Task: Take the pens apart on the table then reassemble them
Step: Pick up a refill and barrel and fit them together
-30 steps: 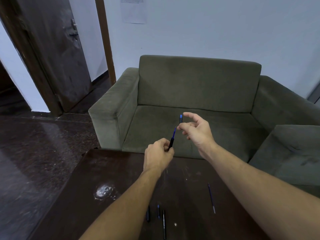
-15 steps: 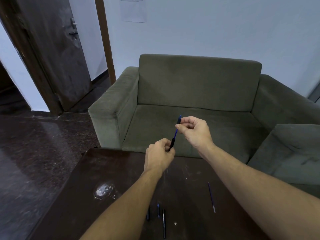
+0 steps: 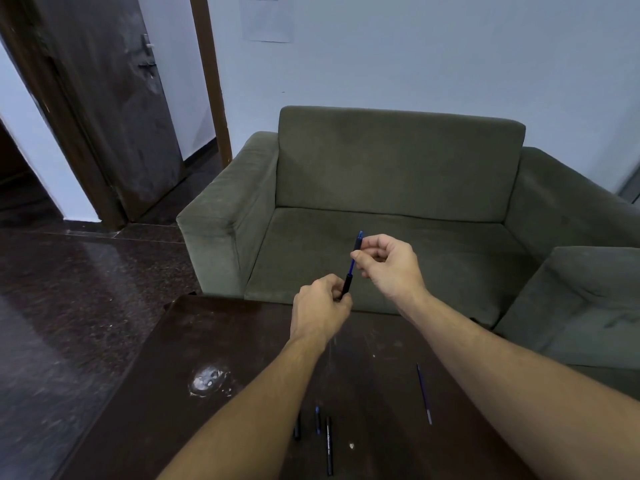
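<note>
I hold a pen up over the far edge of the dark table (image 3: 214, 341). My left hand (image 3: 320, 308) grips the black barrel (image 3: 346, 283) at its lower end. My right hand (image 3: 388, 263) pinches the thin blue refill (image 3: 353, 264) that sticks out of the barrel, with a small dark end piece (image 3: 359, 239) at the top. On the table near me lie a loose blue refill (image 3: 423, 393), a black barrel (image 3: 329, 445), a short blue part (image 3: 317, 420) and a short black part (image 3: 297, 429).
A green sofa (image 3: 398, 168) stands right behind the table. A second cushion or seat (image 3: 588, 299) is at the right. A white smear (image 3: 207, 379) marks the table's left part. A dark door (image 3: 114, 98) stands open at the left over a glossy floor.
My right hand closed its fingers and came down onto the refill, bringing the small end piece with it. My left hand kept its grip on the barrel.
</note>
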